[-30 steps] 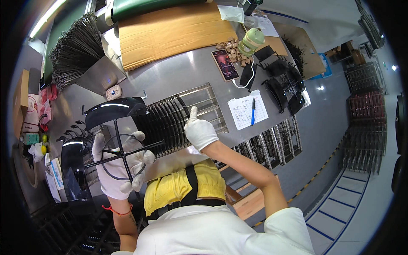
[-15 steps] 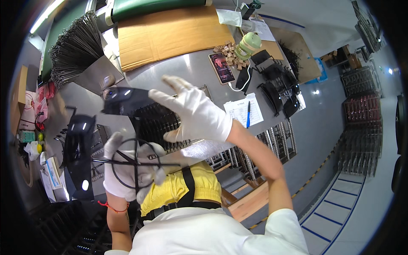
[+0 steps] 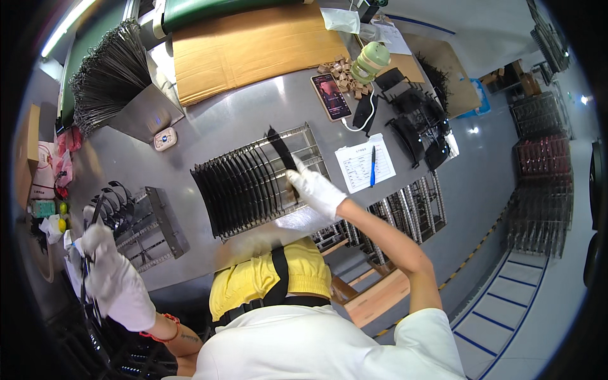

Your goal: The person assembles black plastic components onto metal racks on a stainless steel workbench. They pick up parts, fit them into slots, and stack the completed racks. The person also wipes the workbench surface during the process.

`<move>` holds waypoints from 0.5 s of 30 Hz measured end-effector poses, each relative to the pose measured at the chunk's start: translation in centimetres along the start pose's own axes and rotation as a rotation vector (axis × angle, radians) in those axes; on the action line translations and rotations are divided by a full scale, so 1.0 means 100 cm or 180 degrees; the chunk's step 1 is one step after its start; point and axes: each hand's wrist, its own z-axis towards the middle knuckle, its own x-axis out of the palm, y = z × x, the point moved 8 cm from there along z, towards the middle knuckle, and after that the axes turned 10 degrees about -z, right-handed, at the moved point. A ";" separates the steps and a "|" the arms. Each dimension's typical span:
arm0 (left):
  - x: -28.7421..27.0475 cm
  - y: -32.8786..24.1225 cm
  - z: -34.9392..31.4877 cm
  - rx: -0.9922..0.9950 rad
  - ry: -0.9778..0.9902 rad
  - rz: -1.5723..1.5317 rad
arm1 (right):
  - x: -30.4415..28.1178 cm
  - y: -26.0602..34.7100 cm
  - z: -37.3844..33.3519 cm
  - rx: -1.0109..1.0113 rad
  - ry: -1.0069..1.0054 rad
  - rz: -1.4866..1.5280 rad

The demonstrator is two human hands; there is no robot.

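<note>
Partly hidden by right hand (image 3: 316, 190): black strip (image 3: 279, 147) | blurred: left hand (image 3: 116, 278), dark frame (image 3: 93, 330)

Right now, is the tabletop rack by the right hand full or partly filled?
The rack is partly filled: black plates crowd its left side, while its right end, past the dark piece in the right hand, looks bare.

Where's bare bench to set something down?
Bench between cardboard sheet and big rack; also between metal bin and small left rack. Narrower gap between the racks. Crowded: far right, with phone, bottle, black parts; the big rack, lined with strips, right hand at its right end.
</note>
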 end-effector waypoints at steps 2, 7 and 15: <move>0.001 -0.003 0.013 0.0260 -0.0215 0.0707 | 0.035 0.001 -0.009 -0.0440 0.0364 -0.1561; 0.013 -0.039 0.025 0.2226 -0.0326 0.3361 | 0.045 0.005 -0.011 -0.0044 0.0351 -0.1618; -0.012 0.018 0.022 0.4412 -0.0175 0.7098 | -0.039 0.107 -0.011 -0.0190 -0.0032 -0.0273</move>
